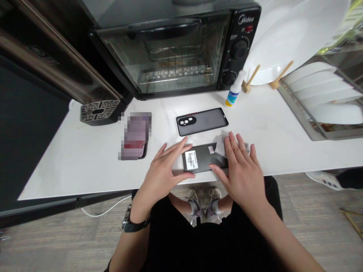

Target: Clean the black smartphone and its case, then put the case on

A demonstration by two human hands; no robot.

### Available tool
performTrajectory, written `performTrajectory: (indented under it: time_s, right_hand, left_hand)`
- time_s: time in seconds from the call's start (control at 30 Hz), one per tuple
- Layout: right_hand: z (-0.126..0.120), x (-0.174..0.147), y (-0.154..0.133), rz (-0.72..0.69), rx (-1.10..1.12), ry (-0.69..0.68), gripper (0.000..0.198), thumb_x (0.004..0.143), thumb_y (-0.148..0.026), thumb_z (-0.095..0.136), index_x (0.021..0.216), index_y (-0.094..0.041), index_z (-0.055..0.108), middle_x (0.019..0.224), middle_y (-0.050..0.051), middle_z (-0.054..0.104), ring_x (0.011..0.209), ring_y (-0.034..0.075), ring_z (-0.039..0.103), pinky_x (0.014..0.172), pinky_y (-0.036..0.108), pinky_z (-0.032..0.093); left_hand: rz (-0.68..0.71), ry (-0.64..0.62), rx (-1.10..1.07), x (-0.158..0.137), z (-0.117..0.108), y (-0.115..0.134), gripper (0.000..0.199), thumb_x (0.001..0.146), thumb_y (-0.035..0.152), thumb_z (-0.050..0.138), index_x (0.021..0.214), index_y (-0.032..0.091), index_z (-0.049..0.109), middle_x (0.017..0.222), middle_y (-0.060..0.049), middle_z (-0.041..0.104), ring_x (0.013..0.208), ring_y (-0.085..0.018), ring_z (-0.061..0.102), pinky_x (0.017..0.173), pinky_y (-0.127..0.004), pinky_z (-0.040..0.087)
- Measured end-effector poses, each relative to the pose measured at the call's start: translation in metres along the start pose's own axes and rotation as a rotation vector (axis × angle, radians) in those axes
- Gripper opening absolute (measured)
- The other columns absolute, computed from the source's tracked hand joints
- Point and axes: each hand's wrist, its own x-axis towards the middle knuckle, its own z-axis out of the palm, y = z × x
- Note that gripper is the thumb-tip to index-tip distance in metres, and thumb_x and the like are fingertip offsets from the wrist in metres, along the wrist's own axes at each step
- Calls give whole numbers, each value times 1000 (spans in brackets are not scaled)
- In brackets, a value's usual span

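Both hands flat on dark phone (202, 158) at bench (85, 158) edge: left hand (164, 170) steadies, fingers released; right hand (241, 172) presses wipe (221, 145). Case (202, 121) off, beside; wiping underway, refit pending.

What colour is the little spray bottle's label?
Blue and yellow, on the white spray bottle; the head view shows it.

Near the counter's (85, 158) smooth white front edge, the phone (202, 158) looks glossy black, paper sticker (191, 159) attached; behind it a matt plastic case (202, 121); toaster oven (176, 49) door is glass
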Motion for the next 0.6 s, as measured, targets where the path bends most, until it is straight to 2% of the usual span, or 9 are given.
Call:
performTrajectory:
  time_s: [0.1,0.2,0.3,0.37,0.47,0.6]
  right_hand:
    - [11,14,-38,-74,56,-31,95,103,-75,34,158,1,42,169,22,37,160,36,32,130,60,25]
    - [19,16,-72,-132,123,-87,100,102,-77,35,160,5,36,170,23,33,162,33,30,132,57,23]
    - [18,5,-83,-190,140,-113,101,101,-77,36,161,4,34,172,20,30,163,31,28,132,55,23]
    - [12,-6,-75,-257,143,-119,96,102,-76,35,161,0,37,171,17,34,162,28,29,133,53,23]
    - [-1,-20,-48,-299,119,-113,90,103,-73,37,162,-5,38,169,14,39,161,27,33,132,51,24]
    - [-11,-20,-1,-155,16,-68,89,105,-71,37,168,-9,24,171,16,35,161,31,32,131,56,24]
  left_hand:
    - [17,10,-8,-1,1,-4,106,91,42,83,170,39,12,157,-6,60,155,-25,46,134,-58,21]
    - [41,20,-26,-3,3,-9,103,92,46,80,170,39,13,160,-7,57,153,-26,49,134,-57,23]
    - [14,15,-19,-4,3,-11,103,92,43,81,170,39,14,161,-6,55,153,-25,49,134,-56,23]
    - [3,10,-7,-3,3,-9,107,90,40,84,170,39,13,159,-5,58,154,-24,48,134,-55,24]
    - [13,9,-7,-1,1,-4,113,87,39,87,170,38,11,156,-5,61,155,-24,46,134,-56,24]
    - [8,5,-19,0,-1,0,115,85,37,89,170,38,11,155,-5,62,157,-24,44,134,-56,23]
